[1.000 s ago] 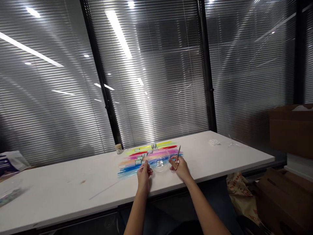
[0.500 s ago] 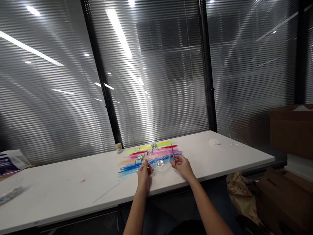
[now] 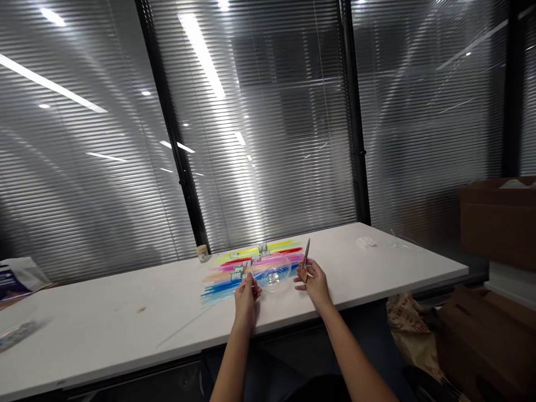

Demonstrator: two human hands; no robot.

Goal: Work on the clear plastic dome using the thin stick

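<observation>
Scissors point upward in my right hand, whose fingers are bent around the handles. My left hand is closed in a pinch; what its fingertips hold is too small to make out. Between my hands lies a clear, round, dish-like thing with a shiny middle. Under and behind it, coloured fuzzy sticks are spread in blue, orange, pink, red and yellow bunches, several with printed labels. A thin grey strand runs across the table toward my left hand.
The white table stands against a blinds-covered glass wall. A small jar is at its back edge, crumpled white material at right, a plastic packet at left. Cardboard boxes and a paper bag stand to the right.
My right hand has turned the scissors, so the blades now tilt up and to the right, and its fingers have shifted on the handles. My left hand stays nearly where it was.
</observation>
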